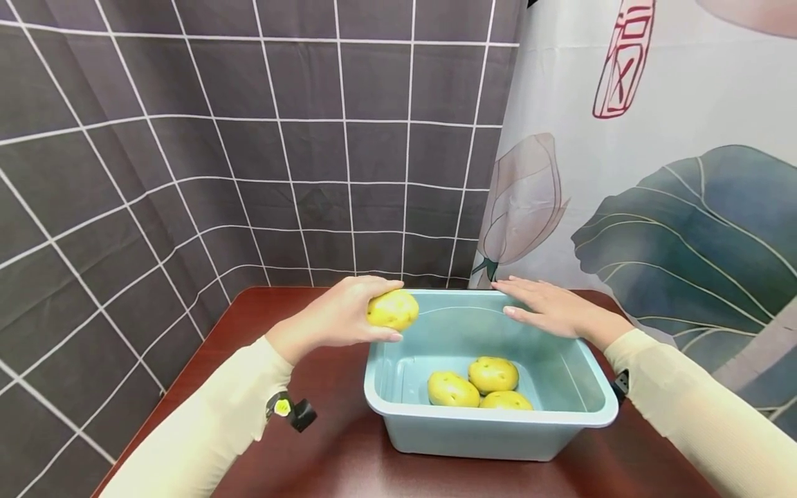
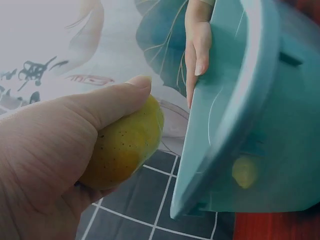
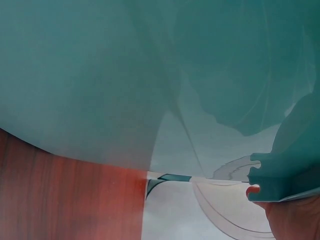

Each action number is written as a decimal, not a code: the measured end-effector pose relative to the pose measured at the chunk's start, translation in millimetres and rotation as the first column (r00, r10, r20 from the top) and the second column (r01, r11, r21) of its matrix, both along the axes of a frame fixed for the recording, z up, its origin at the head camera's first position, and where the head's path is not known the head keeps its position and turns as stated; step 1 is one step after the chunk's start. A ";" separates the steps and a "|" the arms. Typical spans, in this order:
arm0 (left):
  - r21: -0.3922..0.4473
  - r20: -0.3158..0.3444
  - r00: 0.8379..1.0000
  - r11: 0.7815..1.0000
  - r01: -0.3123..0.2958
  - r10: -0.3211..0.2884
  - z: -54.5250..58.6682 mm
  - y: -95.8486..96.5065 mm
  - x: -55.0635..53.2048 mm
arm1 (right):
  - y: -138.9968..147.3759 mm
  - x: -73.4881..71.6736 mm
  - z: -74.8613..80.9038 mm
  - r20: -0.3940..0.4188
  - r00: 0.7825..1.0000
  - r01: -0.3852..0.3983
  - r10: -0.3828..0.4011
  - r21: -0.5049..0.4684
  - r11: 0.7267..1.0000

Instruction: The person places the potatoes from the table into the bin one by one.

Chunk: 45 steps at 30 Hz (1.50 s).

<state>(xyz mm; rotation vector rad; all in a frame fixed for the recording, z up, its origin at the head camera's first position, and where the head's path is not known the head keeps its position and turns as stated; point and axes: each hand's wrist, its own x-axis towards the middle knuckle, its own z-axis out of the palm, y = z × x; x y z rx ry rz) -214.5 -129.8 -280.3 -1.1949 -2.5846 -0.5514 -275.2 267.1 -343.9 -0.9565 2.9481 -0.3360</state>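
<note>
My left hand (image 1: 342, 312) grips a yellow potato (image 1: 394, 310) above the left rim of a light blue plastic tub (image 1: 473, 432). In the left wrist view the thumb lies along the top of this dark-specked potato (image 2: 127, 140), beside the tub's wall (image 2: 295, 115). Three more potatoes lie together inside, one at the back (image 1: 493, 375), one at left (image 1: 453, 389) and one partly hidden by the front rim (image 1: 507, 400). My right hand (image 1: 554, 306), fingers straight, is at the tub's back right rim. The right wrist view mostly shows the tub's outer wall (image 3: 100, 90).
The tub stands on a dark red wooden table (image 1: 330, 443). Behind the table hang a grey curtain with white grid lines (image 1: 373, 152) and a white curtain with lotus prints (image 1: 573, 104). Both wrists carry strapped-on cameras, the left wrist camera (image 1: 303, 415) showing fully.
</note>
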 end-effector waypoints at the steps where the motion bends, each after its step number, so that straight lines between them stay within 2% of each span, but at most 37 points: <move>1: -0.004 0.004 1.000 1.000 0.004 -0.004 1.8 1.6 -1.3 | -0.4 0.0 0.3 0.001 1.000 0.001 -0.001 0.002 1.000; 5: -0.036 0.013 0.999 0.999 0.032 -0.031 8.1 10.2 -7.5 | -1.1 -0.2 1.0 0.001 1.000 0.002 -0.002 0.005 1.000; 9: -0.072 0.059 0.996 0.995 0.066 -0.062 12.0 21.7 -12.9 | -1.1 0.4 1.4 0.003 1.000 0.001 -0.001 0.002 1.000; 16: -0.130 0.151 0.983 0.984 0.120 -0.100 11.3 45.7 -22.8 | -1.8 1.3 1.2 -0.003 1.000 -0.001 0.001 -0.001 1.000; 22: -0.151 0.171 0.973 0.972 0.178 -0.152 6.0 66.6 -34.5 | -1.1 0.7 0.2 -0.001 1.000 0.004 -0.004 -0.005 1.000; 29: -0.169 0.188 0.966 0.963 0.208 -0.176 -0.5 85.5 -45.6 | -1.1 0.4 -0.5 -0.009 1.000 -0.007 0.007 -0.006 1.000; 45: -0.192 0.215 0.958 0.953 0.234 -0.192 -29.5 106.3 -58.9 | -0.8 2.5 0.4 -0.006 1.000 0.007 -0.007 -0.010 1.000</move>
